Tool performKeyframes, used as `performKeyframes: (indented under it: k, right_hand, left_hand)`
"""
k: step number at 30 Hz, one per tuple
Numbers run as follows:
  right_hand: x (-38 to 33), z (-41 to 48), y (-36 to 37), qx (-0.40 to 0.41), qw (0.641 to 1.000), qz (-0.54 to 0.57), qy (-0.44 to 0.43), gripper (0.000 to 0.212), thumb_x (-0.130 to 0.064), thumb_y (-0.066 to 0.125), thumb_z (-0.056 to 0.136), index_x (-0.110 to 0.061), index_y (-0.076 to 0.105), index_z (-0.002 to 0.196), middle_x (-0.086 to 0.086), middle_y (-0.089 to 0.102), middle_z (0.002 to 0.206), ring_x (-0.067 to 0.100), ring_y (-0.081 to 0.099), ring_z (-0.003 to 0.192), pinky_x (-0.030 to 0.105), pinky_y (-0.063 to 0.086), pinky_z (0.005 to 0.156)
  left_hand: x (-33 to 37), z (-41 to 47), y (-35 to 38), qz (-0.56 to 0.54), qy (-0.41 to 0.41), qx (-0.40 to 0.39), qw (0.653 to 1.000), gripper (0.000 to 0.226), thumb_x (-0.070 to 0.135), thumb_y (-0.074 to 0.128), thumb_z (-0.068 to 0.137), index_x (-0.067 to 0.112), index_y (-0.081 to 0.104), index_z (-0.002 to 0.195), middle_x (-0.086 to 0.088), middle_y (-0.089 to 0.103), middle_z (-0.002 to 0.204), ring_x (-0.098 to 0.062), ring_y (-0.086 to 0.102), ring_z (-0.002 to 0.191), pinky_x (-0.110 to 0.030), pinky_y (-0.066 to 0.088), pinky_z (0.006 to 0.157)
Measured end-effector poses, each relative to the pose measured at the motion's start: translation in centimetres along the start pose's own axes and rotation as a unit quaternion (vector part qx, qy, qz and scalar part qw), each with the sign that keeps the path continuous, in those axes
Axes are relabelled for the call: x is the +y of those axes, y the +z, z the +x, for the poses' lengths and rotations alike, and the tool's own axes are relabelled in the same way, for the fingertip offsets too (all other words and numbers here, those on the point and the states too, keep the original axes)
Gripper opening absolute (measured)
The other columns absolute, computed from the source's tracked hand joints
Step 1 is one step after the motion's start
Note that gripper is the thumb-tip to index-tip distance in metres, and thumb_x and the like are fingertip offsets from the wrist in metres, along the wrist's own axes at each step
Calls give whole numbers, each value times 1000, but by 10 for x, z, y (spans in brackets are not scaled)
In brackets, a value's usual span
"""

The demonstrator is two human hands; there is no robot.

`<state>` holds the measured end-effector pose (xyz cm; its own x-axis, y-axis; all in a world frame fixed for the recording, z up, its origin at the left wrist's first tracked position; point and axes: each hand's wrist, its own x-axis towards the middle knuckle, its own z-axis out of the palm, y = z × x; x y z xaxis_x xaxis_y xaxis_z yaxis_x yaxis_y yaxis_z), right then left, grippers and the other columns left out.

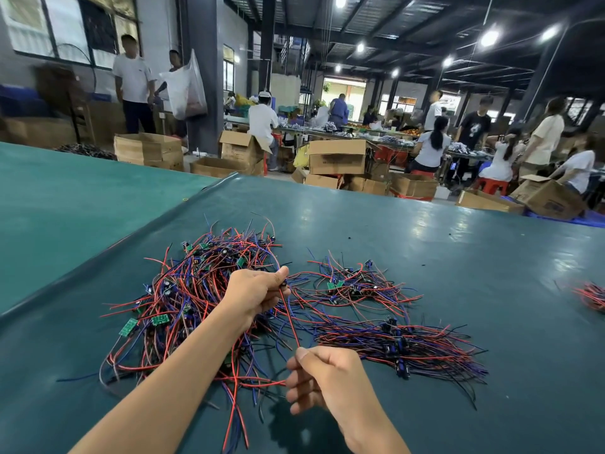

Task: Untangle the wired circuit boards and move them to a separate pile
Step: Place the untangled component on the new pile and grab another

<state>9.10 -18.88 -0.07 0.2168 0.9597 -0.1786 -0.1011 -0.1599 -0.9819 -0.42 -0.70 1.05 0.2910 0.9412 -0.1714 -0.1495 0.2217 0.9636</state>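
Head view, looking down over both forearms at a dark green worktop [425, 231].

The left hand [258, 290] was curled closed, thumb and forefinger pinching the top end of a red wire [289, 317] above the middle of the worktop. The right hand [322, 375] sat nearer the near edge, its fingers also curled, thumb and forefinger pinching the lower end of the same wire. The wire ran taut and slanted between the two hands, which were apart.

Under and left of the left hand lay the big tangle [196, 290] of red, blue and black wires with small green boards, spreading toward the worktop's left edge. Just right of the left hand lay a small tangle [353, 286]. Right of the right hand lay a neat pile [402, 348], its wires lying roughly parallel. A fourth clump [592, 296] touched the right edge of the view.

Bare worktop stretched beyond the piles to the far edge, and between the neat pile and the fourth clump. Past the far edge stood boxes [337, 157] and people [432, 145] at other tables.
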Motion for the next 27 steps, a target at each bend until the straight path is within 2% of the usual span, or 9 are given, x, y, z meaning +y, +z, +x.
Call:
performKeyframes:
  k: [7,17,20,23,25,27]
  right_hand:
    - [1,0,-6,15,998,-54,-31,27,-12,55,103,7,69,89,14,69,66,25,65,57,35,56,50]
    - [8,4,-25,5,991,-112,-68,25,-5,51,103,-1,71,90,11,71,71,24,68,63,42,60,62]
    - [16,9,-41,79,971,-191,-118,25,-12,57,100,-16,74,82,9,72,71,23,68,64,48,61,67]
    - [27,14,-48,189,930,-258,-182,19,-26,63,95,-27,74,80,1,71,70,21,66,64,44,58,68]
    - [34,17,-48,252,910,-250,-213,17,-25,66,94,-32,72,81,-4,71,69,16,66,63,34,56,66]
    - [39,20,-48,301,879,-272,-251,16,-18,70,93,-31,72,84,-7,71,70,10,65,63,18,51,61]
  left_hand:
    - [2,1,-3,-19,-3,5,1000,23,25,80,85,5,71,79,-14,74,73,-22,72,70,-21,53,49]
    - [3,-8,-3,-59,-29,-32,997,23,25,79,85,4,72,89,-17,76,85,-22,70,78,-25,57,59]
    - [0,-12,-6,-97,-38,-63,993,18,24,73,91,7,72,97,-14,76,93,-21,70,82,-26,57,62]
    - [-7,-16,-6,-185,-63,-114,974,15,13,58,100,7,68,110,-10,76,101,-18,75,83,-26,57,64]
    - [-13,-17,-4,-232,-67,-134,961,21,6,50,102,4,65,117,-12,76,105,-19,76,85,-27,59,65]
    - [-21,-18,-2,-267,-65,-150,950,26,2,46,102,3,63,121,-12,75,110,-21,76,91,-28,59,68]
